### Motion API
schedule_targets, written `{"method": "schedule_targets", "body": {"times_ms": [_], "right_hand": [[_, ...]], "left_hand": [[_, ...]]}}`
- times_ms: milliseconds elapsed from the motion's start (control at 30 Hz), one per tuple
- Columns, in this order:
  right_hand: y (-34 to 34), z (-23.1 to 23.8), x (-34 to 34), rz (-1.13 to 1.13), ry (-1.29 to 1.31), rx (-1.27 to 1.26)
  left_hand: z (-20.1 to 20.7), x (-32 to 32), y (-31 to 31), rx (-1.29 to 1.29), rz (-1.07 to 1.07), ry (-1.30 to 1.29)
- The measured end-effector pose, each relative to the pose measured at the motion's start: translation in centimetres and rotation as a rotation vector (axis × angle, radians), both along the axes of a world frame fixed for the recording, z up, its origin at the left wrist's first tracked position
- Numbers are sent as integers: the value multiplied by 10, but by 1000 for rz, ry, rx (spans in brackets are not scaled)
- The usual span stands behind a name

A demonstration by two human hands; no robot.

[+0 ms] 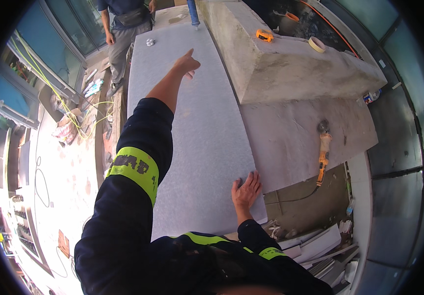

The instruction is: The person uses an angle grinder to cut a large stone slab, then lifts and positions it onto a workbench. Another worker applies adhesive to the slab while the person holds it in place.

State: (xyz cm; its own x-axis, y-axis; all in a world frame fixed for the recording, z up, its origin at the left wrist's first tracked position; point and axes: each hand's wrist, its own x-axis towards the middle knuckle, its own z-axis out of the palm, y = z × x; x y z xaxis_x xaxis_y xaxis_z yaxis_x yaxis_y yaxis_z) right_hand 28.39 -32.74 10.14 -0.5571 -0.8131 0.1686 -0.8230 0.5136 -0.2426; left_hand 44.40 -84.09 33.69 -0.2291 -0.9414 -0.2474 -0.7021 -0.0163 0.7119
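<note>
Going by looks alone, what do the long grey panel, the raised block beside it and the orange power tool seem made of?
Long grey panel: perhaps sheet metal or smooth board; flat, faintly mottled, dull sheen.
Raised block: probably cement or concrete; matte, blotchy, stained.
Power tool: likely plastic-bodied, from its bright orange; paler parts look dusty.

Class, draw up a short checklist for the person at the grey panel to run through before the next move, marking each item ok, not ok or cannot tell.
1. Right hand steady on the grey panel: ok, it rests near the right edge.
2. Left hand free of tools: ok, it points over the panel and appears empty.
3. Panel surface clear: not ok, a small whitish item lies near the far left edge.
4. Power tool off the panel: ok, it lies on the slab to the right.
5. Power tool unplugged: cannot tell, no plug is visible.
</note>
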Motion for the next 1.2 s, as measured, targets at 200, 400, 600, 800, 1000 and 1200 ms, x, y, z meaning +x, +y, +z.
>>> {"method": "schedule_targets", "body": {"times_ms": [200,400,600,800,1000,1200], "right_hand": [[0,0,2,-6,-8,-9],[2,6,2,-4,-30,-2],[4,3,5,13,23,-16],[4,-18,13,51,146,-4],[9,-30,14,36,205,18],[12,-50,11,0,240,35]], "left_hand": [[7,23,25,11,-24,-7],[-100,88,115,-177,119,-323],[-196,204,320,-157,383,-545],[-231,294,547,45,718,-527],[-233,296,689,299,844,-197],[-245,297,698,216,956,-47]]}}
